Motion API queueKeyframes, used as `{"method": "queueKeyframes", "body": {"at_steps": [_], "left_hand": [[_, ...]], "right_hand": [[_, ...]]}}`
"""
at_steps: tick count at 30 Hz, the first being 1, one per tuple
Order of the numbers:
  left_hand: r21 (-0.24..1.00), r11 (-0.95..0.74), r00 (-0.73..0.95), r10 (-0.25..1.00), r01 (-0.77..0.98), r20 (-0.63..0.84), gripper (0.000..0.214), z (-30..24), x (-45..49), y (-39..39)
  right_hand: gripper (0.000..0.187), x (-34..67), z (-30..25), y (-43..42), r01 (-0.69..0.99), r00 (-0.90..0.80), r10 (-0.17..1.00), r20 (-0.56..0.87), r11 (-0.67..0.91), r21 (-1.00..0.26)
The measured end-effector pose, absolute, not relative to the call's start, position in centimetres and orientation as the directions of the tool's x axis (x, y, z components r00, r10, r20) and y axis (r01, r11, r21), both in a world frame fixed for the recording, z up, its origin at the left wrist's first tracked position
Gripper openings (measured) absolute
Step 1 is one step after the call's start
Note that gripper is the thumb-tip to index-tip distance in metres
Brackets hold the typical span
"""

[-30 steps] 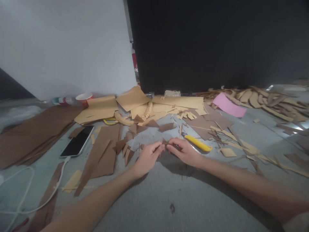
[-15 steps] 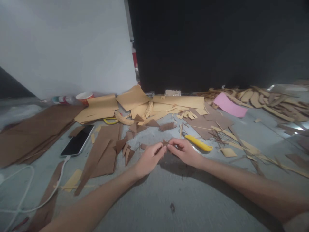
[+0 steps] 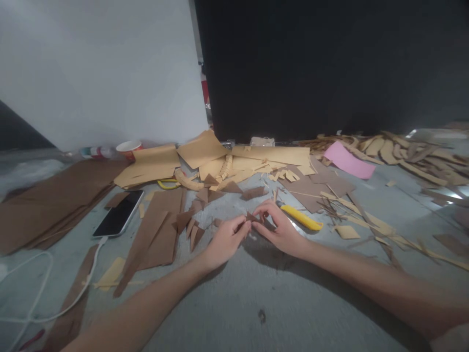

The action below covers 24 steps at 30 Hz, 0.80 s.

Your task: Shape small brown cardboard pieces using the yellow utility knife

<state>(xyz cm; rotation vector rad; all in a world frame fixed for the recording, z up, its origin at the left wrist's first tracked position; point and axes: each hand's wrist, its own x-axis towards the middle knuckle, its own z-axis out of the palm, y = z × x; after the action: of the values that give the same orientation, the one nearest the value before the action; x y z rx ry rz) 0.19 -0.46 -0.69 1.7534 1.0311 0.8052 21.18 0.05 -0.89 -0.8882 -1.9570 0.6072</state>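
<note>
Both hands meet low over the grey floor at the middle of the view. My left hand [image 3: 225, 239] is closed, its fingertips pinching a small dark brown cardboard piece [image 3: 252, 217]. My right hand [image 3: 278, 227] pinches the same piece from the other side, with its fingers raised and curled over it. A yellow utility knife [image 3: 301, 217] lies on the floor just right of my right hand. Small brown cardboard triangles [image 3: 188, 226] are scattered just left of my left hand.
A phone [image 3: 117, 219] with a white cable [image 3: 40, 303] lies at the left beside long brown cardboard sheets [image 3: 51, 200]. Tan cardboard pieces [image 3: 205, 156], a red paper cup [image 3: 128, 147], a pink sheet [image 3: 348, 160] and strips [image 3: 403, 151] lie along the white wall and black panel.
My right hand's fingers have lifted and curled higher over the small brown piece. My left hand has barely moved.
</note>
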Motion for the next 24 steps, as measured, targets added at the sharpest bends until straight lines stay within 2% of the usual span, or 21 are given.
{"method": "queueKeyframes", "body": {"at_steps": [6, 19, 24], "left_hand": [[0.929, -0.224, 0.443, 0.894, 0.294, 0.075, 0.043, -0.78, 0.15, -0.4], [0.908, -0.271, 0.465, 0.88, 0.32, 0.099, 0.045, -0.69, 0.04, -0.36], [0.914, -0.259, 0.462, 0.882, 0.313, 0.092, 0.045, -0.71, 0.06, -0.42]], "right_hand": [[0.008, 21.32, -0.98, -0.08, 0.369, -0.391, 0.754, 0.527, 0.653, -0.661], [0.018, 21.2, -0.92, -0.29, 0.404, -0.423, 0.776, 0.468, 0.624, -0.669], [0.006, 21.19, -0.58, -0.24, 0.379, -0.424, 0.782, 0.457, 0.612, -0.695]]}}
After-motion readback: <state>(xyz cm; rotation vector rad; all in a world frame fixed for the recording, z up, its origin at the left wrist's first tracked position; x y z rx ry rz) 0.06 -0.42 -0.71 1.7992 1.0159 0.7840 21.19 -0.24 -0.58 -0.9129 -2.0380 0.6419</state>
